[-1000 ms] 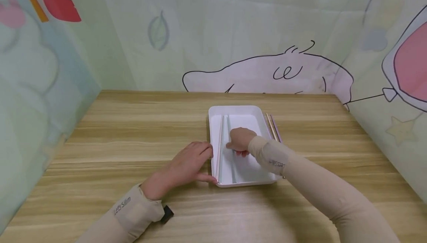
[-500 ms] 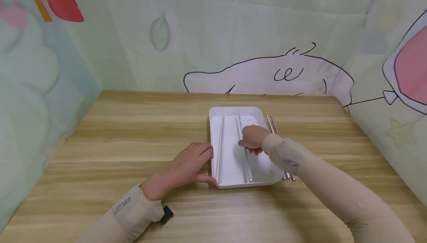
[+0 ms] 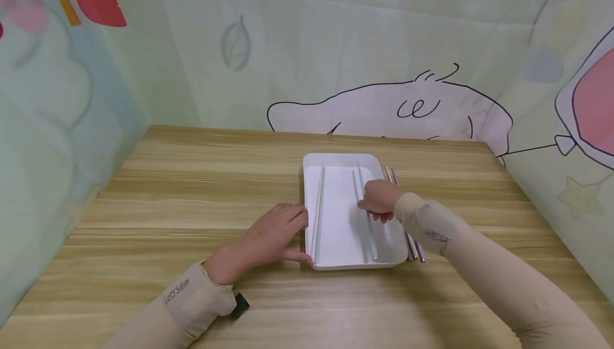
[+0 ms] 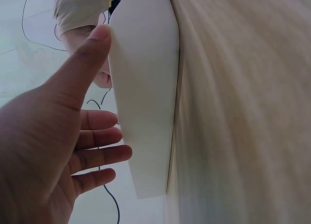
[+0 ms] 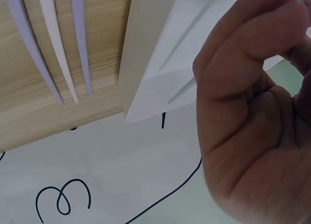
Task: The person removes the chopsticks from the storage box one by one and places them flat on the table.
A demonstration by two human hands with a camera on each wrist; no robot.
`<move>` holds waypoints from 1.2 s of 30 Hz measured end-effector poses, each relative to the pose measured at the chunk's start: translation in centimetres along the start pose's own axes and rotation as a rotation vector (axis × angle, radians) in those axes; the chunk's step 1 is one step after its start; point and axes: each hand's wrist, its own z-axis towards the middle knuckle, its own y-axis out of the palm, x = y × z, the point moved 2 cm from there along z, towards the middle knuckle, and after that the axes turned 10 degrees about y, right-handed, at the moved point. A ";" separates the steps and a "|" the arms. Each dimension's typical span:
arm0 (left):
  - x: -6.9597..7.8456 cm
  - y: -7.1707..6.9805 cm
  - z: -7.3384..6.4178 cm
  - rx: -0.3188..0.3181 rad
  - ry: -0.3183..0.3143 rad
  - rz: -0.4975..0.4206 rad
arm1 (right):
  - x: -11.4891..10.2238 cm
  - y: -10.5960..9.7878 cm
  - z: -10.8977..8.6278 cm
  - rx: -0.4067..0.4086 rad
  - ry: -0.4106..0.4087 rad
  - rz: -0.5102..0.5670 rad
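A white rectangular tray (image 3: 339,221) lies on the wooden table. My right hand (image 3: 380,199) pinches a pale green chopstick (image 3: 372,240) over the tray's right half, its fingers curled. A faint parallel line beside that chopstick looks like its shadow or reflection. Along the tray's left side lie a pinkish chopstick (image 3: 316,216) and a pale green one, side by side. My left hand (image 3: 275,236) is against the tray's left wall, fingers spread. In the left wrist view the thumb (image 4: 99,34) touches the rim, with the other fingers extended beside the wall.
Outside the tray's right wall, a purple chopstick (image 5: 34,44), a whitish chopstick (image 5: 57,44) and another purple chopstick (image 5: 80,44) lie roughly parallel on the table. A printed cloth backdrop (image 3: 192,72) rises behind and at both sides of the table.
My right hand has moved rightward across the tray, carrying the pale green chopstick away from the pair at the left. My left hand has stayed at the tray's left side.
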 end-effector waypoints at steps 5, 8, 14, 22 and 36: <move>0.0 0.0 0.0 -0.006 -0.004 -0.003 | 0.8 -0.2 -0.2 -0.003 -0.003 0.024; 0.0 0.0 0.1 -0.009 -0.004 -0.001 | 1.5 -0.5 -0.4 -0.010 0.008 0.048; -0.1 0.2 0.1 -0.001 0.007 0.003 | 2.7 -0.8 -0.8 -0.017 0.010 0.059; -0.1 0.2 0.0 0.001 -0.003 0.005 | 3.7 -1.0 -0.7 -0.035 -0.022 0.056; -0.3 0.4 0.0 -0.001 -0.007 -0.012 | 5.8 -1.3 -1.2 -0.022 -0.036 0.058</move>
